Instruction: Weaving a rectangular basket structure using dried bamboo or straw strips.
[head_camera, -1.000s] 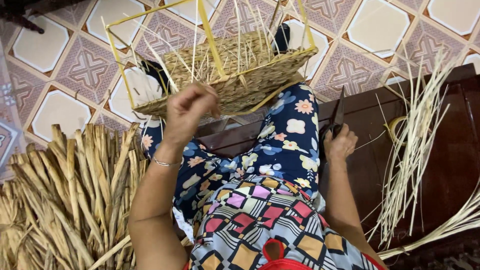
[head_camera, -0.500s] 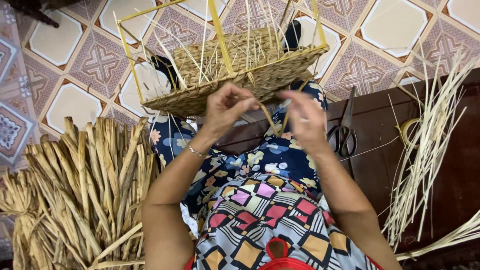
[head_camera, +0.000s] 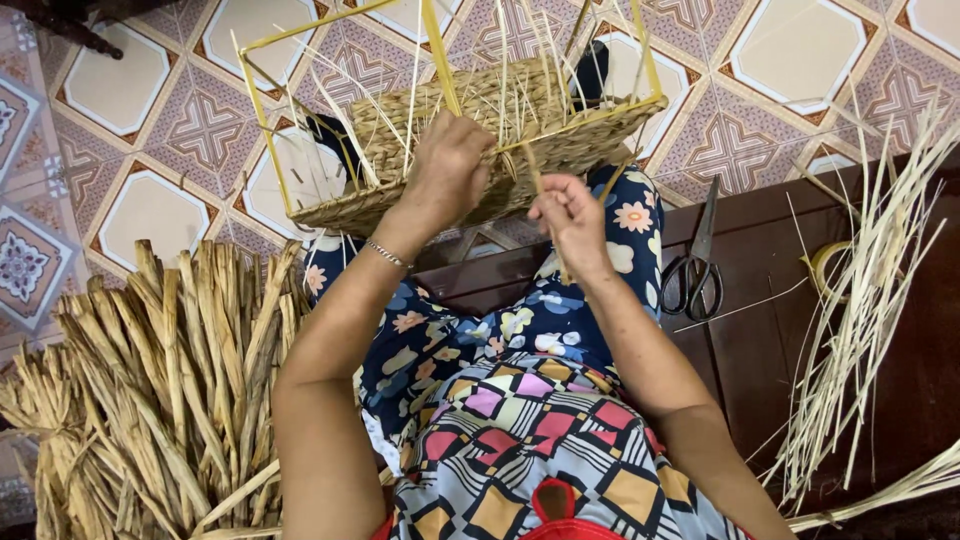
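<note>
A half-woven straw basket (head_camera: 560, 140) sits inside a yellow wire frame (head_camera: 440, 55), resting on my knees, with thin loose strands sticking up from it. My left hand (head_camera: 450, 165) grips the basket's near woven edge, fingers curled over it. Just right of it, my right hand (head_camera: 572, 215) pinches a thin straw strand (head_camera: 535, 185) that runs up into the weave. Both forearms reach forward over my patterned clothes.
A large pile of dried flat leaves (head_camera: 160, 390) lies on the tiled floor at my left. Black scissors (head_camera: 697, 265) rest on the dark wooden bench (head_camera: 760, 330) at my right, beside a bundle of pale thin reeds (head_camera: 860, 310).
My right hand left the scissors' side and came up to the basket, taking a strand. My left hand shifted right along the basket's edge. The view moved a little closer.
</note>
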